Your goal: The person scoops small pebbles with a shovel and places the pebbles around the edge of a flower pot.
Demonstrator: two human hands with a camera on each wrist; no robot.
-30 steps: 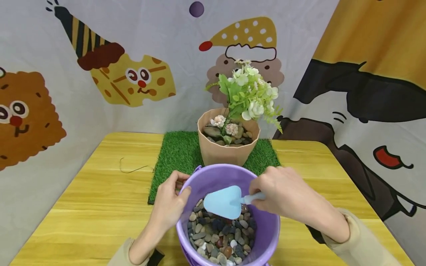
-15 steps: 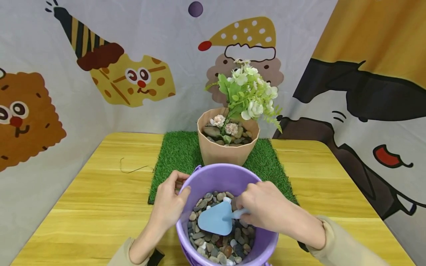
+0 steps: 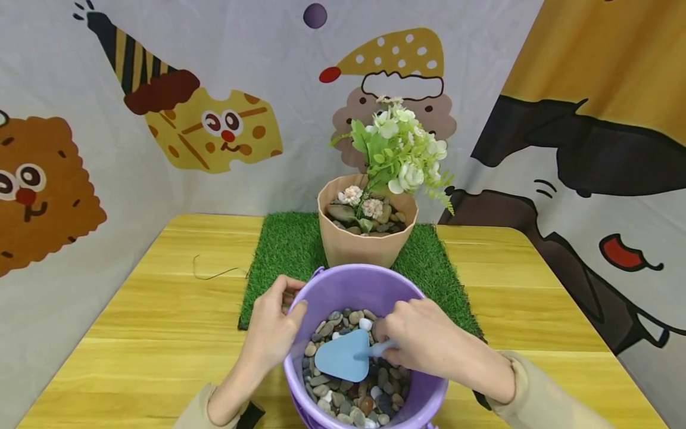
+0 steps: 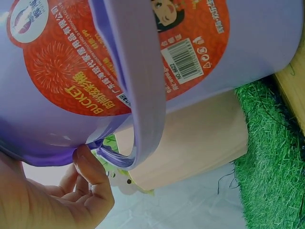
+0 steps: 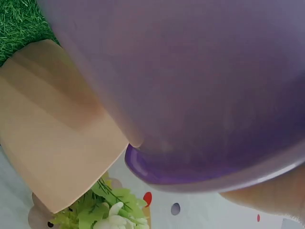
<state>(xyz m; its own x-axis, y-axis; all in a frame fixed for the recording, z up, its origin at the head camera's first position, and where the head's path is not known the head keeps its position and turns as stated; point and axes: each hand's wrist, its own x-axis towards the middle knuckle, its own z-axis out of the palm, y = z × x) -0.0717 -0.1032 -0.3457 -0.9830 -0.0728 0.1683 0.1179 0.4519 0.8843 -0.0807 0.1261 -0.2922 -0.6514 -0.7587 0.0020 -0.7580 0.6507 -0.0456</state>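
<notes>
A purple bucket (image 3: 429, 396) with pebbles (image 3: 343, 399) on its bottom stands at the table's front. My left hand (image 3: 273, 328) grips its left rim, thumb over the edge. In the left wrist view the bucket's red label (image 4: 190, 62) and its hanging handle (image 4: 143, 86) show beside that hand. My right hand (image 3: 423, 339) reaches inside over the right rim and holds a light blue toy shovel (image 3: 343, 356) by its handle. The shovel's blade lies low at the pebbles; whether it touches them is unclear. The bucket wall hides most of the right hand in the right wrist view.
Behind the bucket, a peach flowerpot (image 3: 364, 247) with stones and white flowers (image 3: 409, 176) stands on a green turf mat (image 3: 289, 244). A thin dark wire (image 3: 217, 275) lies on the wooden table (image 3: 139, 316) at left. A printed cloth (image 3: 241, 36) hangs behind.
My right hand has lowered the shovel from above the pebbles down into the bucket and shifted it left and slightly toward me. My left hand stays on the rim.
</notes>
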